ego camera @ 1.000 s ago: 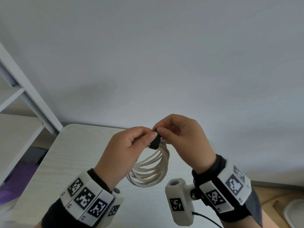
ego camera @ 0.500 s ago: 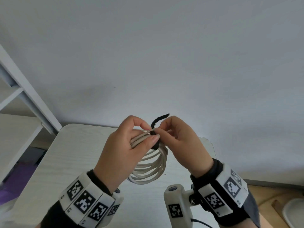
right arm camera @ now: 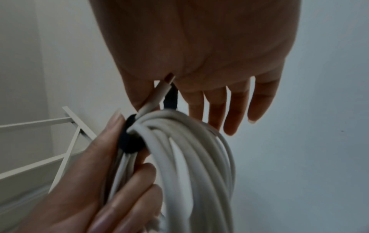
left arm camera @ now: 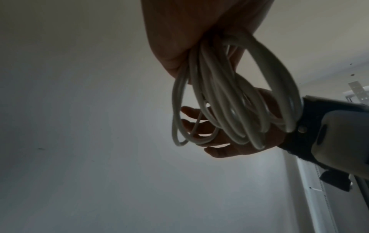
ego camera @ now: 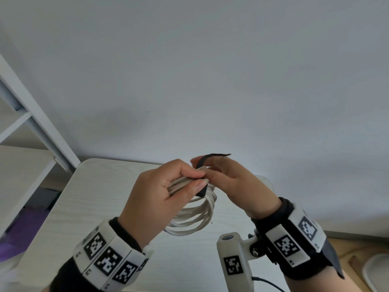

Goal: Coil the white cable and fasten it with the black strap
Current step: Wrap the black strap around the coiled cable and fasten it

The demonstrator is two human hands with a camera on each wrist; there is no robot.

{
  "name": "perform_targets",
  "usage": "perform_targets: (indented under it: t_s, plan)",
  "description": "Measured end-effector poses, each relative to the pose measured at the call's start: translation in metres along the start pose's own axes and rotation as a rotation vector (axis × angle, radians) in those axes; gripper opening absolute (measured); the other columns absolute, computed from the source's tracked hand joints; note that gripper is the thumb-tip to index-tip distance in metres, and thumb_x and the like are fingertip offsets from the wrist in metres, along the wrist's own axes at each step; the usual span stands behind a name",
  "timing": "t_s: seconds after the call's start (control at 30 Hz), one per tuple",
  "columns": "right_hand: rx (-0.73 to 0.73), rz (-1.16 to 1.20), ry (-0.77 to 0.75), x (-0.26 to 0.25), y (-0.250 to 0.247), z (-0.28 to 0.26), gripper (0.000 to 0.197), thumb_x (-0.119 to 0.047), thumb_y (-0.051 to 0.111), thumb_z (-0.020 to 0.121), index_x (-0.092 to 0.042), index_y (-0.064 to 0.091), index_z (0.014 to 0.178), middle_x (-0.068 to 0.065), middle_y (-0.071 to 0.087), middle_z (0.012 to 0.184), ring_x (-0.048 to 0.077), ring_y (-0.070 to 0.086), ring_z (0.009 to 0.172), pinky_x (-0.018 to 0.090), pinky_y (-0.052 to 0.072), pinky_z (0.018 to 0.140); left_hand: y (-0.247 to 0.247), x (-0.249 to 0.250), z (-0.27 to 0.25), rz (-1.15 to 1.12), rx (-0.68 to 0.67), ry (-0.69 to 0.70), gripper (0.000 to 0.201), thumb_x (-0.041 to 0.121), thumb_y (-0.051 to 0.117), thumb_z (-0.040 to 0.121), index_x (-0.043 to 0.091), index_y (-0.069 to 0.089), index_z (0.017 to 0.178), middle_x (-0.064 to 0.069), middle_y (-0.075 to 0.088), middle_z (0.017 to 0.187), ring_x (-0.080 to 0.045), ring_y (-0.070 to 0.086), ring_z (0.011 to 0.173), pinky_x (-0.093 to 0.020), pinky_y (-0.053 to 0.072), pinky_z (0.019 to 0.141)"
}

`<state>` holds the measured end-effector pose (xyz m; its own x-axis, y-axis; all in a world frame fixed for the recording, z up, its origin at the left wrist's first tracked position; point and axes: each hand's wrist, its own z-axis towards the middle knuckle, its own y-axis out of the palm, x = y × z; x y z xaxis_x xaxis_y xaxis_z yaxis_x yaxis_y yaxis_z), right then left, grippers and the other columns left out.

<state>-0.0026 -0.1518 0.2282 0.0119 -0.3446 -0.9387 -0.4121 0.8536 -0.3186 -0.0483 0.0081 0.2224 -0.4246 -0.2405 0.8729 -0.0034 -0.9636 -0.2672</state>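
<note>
The white cable (ego camera: 195,218) is wound into a coil of several loops that hangs above the table. My left hand (ego camera: 194,178) grips the top of the coil, thumb pressing on the loops. The black strap (ego camera: 212,155) wraps round the bundle beside that thumb, and its free end sticks up and to the right. My right hand (ego camera: 202,165) pinches the strap just above the coil. In the right wrist view the strap (right arm camera: 130,138) circles the cable (right arm camera: 189,157) next to my left thumb. The left wrist view shows the loops (left arm camera: 229,102) hanging from my palm.
A pale wood-grain table (ego camera: 94,197) lies under my hands, its far edge against a plain grey wall. A white shelf frame (ego camera: 42,127) stands at the left. A white rounded object (ego camera: 376,270) sits low at the right.
My right hand has drawn the strap's free end up and out to the right, away from the coil top. Both hands have risen slightly. My left hand keeps its grip on the loops.
</note>
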Motion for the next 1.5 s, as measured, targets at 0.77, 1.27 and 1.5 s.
perform_targets:
  t_s: [0.77,1.27,1.5]
  plan:
    - [0.096,0.060,-0.173,-0.015,-0.014,0.003,0.028,-0.018,0.056,0.088,-0.014,0.066,0.062,-0.003,0.060,0.056,0.012,0.054,0.056,0.025,0.045,0.059,0.002,0.010,0.009,-0.144,-0.010,-0.154,0.012,0.028,0.061,0.079,0.016,0.063,0.082,0.022,0.054,0.046,0.004,0.047,0.039,-0.003,0.034,0.045]
    - [0.090,-0.025,-0.179,-0.015,-0.019,0.007,0.034,-0.010,0.054,0.089,-0.002,0.052,0.056,-0.005,0.048,0.046,0.006,0.043,0.042,0.014,0.034,0.047,0.004,0.006,0.008,-0.209,-0.023,-0.204,0.017,0.037,0.065,0.078,0.023,0.060,0.086,0.016,0.054,0.044,0.000,0.037,0.035,-0.013,0.033,0.040]
    - [0.036,0.046,-0.097,-0.012,-0.018,0.008,0.035,-0.014,0.053,0.089,-0.004,0.052,0.056,-0.001,0.049,0.045,0.011,0.044,0.041,0.019,0.040,0.044,0.003,0.009,0.009,-0.237,-0.076,-0.161,0.008,0.019,0.064,0.080,0.014,0.059,0.077,0.022,0.058,0.047,0.008,0.052,0.040,-0.001,0.035,0.045]
